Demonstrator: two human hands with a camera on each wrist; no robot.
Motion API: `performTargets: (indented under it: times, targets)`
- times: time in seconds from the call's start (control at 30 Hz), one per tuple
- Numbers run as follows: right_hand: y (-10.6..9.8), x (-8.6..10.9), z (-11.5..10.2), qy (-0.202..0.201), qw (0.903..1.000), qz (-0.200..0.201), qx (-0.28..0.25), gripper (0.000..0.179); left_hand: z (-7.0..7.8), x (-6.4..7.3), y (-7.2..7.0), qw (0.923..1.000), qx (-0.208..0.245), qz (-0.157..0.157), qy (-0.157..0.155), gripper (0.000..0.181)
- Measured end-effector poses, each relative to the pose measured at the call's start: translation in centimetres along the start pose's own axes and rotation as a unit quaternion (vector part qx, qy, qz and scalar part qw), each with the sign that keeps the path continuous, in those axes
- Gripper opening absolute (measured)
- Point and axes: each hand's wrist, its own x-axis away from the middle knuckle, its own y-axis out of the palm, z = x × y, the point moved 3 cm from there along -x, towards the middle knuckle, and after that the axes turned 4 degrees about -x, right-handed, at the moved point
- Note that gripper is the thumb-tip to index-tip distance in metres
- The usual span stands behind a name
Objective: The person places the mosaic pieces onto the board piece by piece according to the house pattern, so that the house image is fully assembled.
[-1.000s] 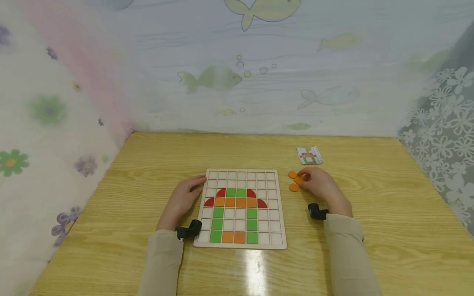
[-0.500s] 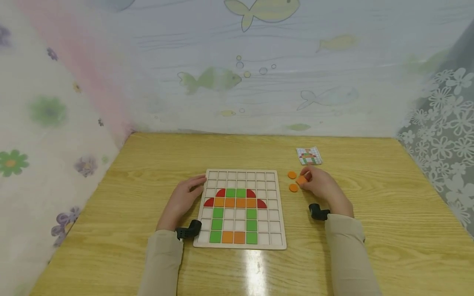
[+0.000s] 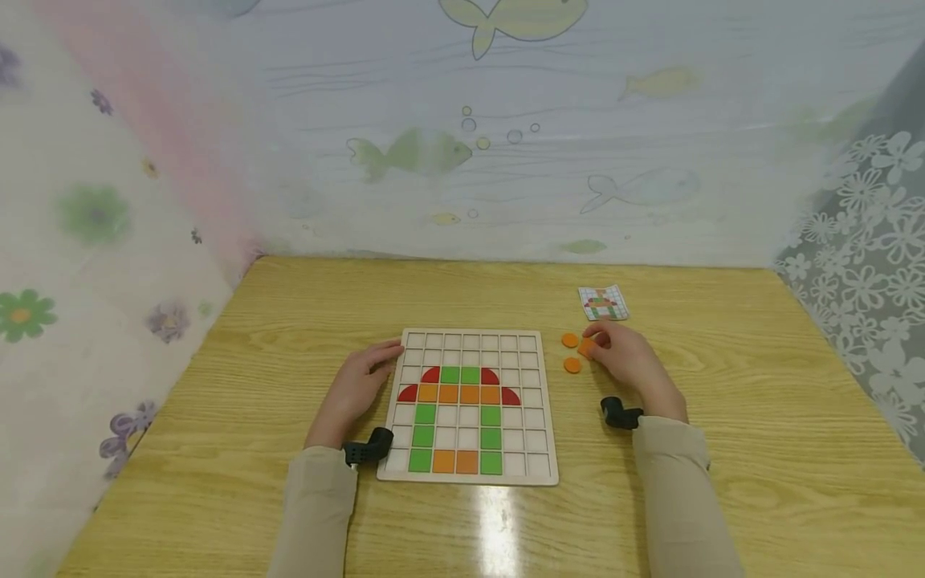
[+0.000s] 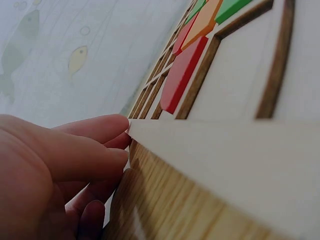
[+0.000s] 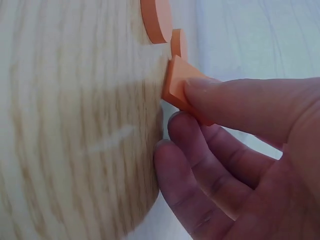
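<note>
My left hand (image 3: 361, 385) touches the left edge of a wooden grid board (image 3: 533, 419) with its fingertips, near the upper corner. In the left wrist view its fingers are loosely bent at the rim. Right of the board, my right hand (image 3: 630, 360) pinches an orange square tile (image 5: 177, 82) between thumb and fingers, one edge tilted up close over the table. Two orange discs (image 3: 569, 340) lie just left of that tile. Set in the board are green squares (image 3: 425, 415), orange squares (image 3: 444, 461) and red quarter-round pieces (image 3: 511, 396).
A small pattern card (image 3: 603, 303) with a coloured grid design lies behind my right hand. The wooden table (image 3: 325, 297) ends at a fish-print wall (image 3: 419, 201) at the back. Flower-print walls stand on both sides.
My right hand draws the orange square slightly right, away from the discs, then a little back toward them, keeping its pinch. The left hand and the board stay put.
</note>
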Motion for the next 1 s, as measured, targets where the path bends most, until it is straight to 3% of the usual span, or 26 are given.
performTargets:
  times: [0.57, 0.73, 1.0]
  targets:
    - [-0.1, -0.5, 0.0, 0.009, 0.9992, 0.033, -0.022, 0.028, 0.0, 0.0, 0.0, 0.9998, 0.008, -0.003, -0.018, 0.034]
    - [0.2, -0.8, -1.0, -0.005, 0.9987, 0.041, -0.031, 0.027, 0.1, 0.2, -0.1, 1.0000, 0.002, 0.003, -0.006, 0.033]
    - [1.2, -1.1, -2.0, -0.028, 0.9986, 0.032, -0.030, 0.025, 0.2, 0.2, -0.1, 0.9999, 0.003, -0.001, -0.013, 0.033]
